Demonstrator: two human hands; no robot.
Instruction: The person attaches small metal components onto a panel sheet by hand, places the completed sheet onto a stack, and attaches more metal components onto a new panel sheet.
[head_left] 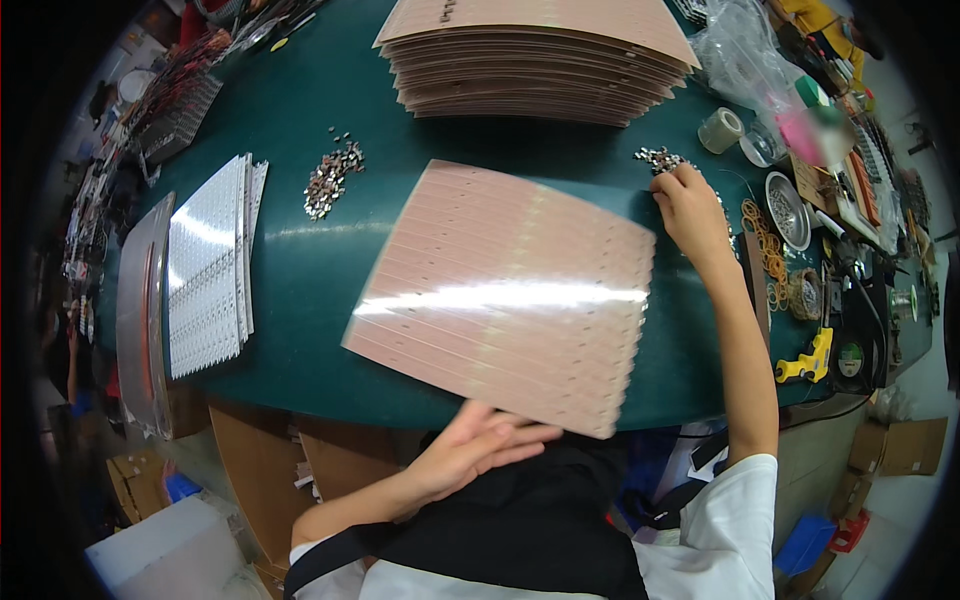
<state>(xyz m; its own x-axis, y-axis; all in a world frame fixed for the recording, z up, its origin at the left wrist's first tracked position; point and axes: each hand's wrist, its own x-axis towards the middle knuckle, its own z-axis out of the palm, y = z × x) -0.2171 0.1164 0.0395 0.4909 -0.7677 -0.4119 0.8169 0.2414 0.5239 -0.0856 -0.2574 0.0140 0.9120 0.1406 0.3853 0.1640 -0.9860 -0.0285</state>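
— Pink strip panel lies flat in the middle of the green table, its near edge hanging just past the table's rim at six o'clock.

— And the hands?

— Left hand sits at the panel's near edge, fingers stretched out loose, flat beneath or against that corner; I cannot tell if they grip it. Right hand is out at two o'clock from the panel, fingertips pinched down at a small heap of metal parts.

— Anything else about?

— A tall stack of pink panels at twelve o'clock, well apart. Another heap of small parts at ten o'clock, white strip boards at nine. Rubber bands and a tape roll beyond the right hand.
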